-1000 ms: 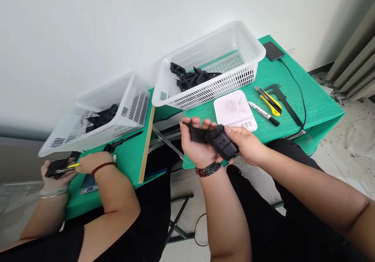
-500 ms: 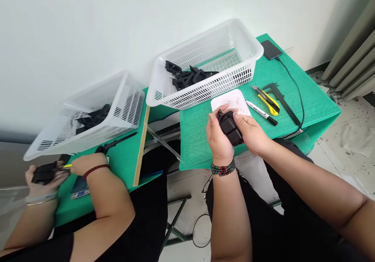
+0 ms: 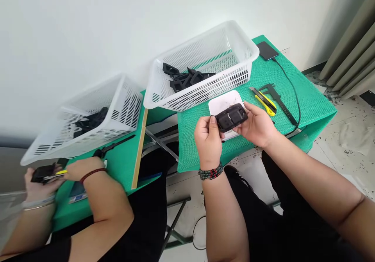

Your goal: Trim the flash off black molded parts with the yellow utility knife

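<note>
A black moulded plastic part (image 3: 232, 118), with two recesses along its face, is held level between both hands above a small white tray (image 3: 224, 101). My left hand (image 3: 208, 137) is closed on its left end, thumb on top. Around the right end, my right hand (image 3: 256, 125) has its fingers curled underneath and behind. To the right of the hands lie a yellow utility knife (image 3: 265, 101) and a black caliper (image 3: 279, 102) on the green cloth. The marker is mostly hidden behind my right hand.
A white plastic basket (image 3: 202, 97) with several black parts (image 3: 187, 79) stands behind the tray. A cabled black phone-like device (image 3: 268, 51) lies at the back right. On the left, a co-worker's hands (image 3: 79, 168) work a black part beside another basket (image 3: 88, 137).
The black part has been turned so its recessed face shows, and both hands have spread apart along it. My left hand has shifted left. The co-worker keeps working on their part.
</note>
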Motion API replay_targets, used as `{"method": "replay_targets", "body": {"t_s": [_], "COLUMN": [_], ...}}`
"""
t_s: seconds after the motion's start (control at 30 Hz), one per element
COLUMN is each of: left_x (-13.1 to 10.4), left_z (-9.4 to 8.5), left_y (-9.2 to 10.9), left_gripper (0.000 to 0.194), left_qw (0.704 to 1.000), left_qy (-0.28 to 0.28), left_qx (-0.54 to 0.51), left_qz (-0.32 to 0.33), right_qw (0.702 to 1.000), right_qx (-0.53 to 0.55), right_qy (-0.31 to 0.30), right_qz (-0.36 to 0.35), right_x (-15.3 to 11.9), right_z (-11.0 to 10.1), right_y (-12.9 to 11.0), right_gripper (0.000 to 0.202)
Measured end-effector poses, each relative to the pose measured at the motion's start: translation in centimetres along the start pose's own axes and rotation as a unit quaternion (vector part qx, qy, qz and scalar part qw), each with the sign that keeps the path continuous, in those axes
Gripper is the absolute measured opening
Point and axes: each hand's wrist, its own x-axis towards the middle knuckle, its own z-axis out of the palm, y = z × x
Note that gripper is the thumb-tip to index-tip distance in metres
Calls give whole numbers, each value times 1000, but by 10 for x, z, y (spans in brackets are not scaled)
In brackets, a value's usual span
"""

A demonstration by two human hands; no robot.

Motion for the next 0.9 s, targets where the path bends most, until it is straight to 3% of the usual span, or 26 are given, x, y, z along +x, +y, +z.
{"method": "replay_targets", "body": {"t_s": [0.07, 0.17, 0.23, 0.3, 0.4, 0.47, 0.57, 0.63, 0.67, 0.8, 0.83, 0.9], "left_x": [-2, -6, -7, -8, -6, -4, -2, -2, -2, -6, -7, -9], "left_z": [10, 21, 24, 23, 15, 8, 1, 1, 3, 16, 19, 23], "left_y": [2, 8, 12, 15, 17, 15, 11, 9, 9, 11, 12, 13], "left_gripper": [40, 42, 49, 54, 55, 54, 54, 53, 51, 44, 42, 42], "left_qw": [1000, 998, 994, 991, 992, 991, 989, 989, 987, 932, 921, 925], "left_qy": [-4, -35, -39, -33, -43, -66, -81, -30, 25, 303, 330, 303], "left_qx": [-10, 9, 42, 61, 50, 48, 75, 91, 93, 91, 95, 109], "left_qz": [12, 55, 92, 113, 112, 102, 97, 116, 131, 179, 186, 201], "right_qw": [998, 990, 980, 964, 927, 910, 920, 948, 963, 995, 997, 999], "right_qx": [35, 21, -51, -157, -295, -343, -340, -285, -247, -96, -72, -49], "right_qy": [-2, 42, 59, 29, -38, -46, -36, -19, -9, -7, -15, -12], "right_qz": [-52, -133, -182, -212, -228, -228, -192, -139, -110, -17, -5, -19], "right_x": [-1, -3, -6, -11, -20, -24, -23, -19, -17, -11, -10, -8], "right_z": [4, 7, 8, 7, 8, 9, 8, 7, 6, 3, 3, 3], "right_y": [1, 10, 16, 20, 26, 29, 30, 28, 26, 21, 21, 23], "right_gripper": [29, 39, 44, 46, 50, 51, 51, 51, 51, 51, 51, 51]}}
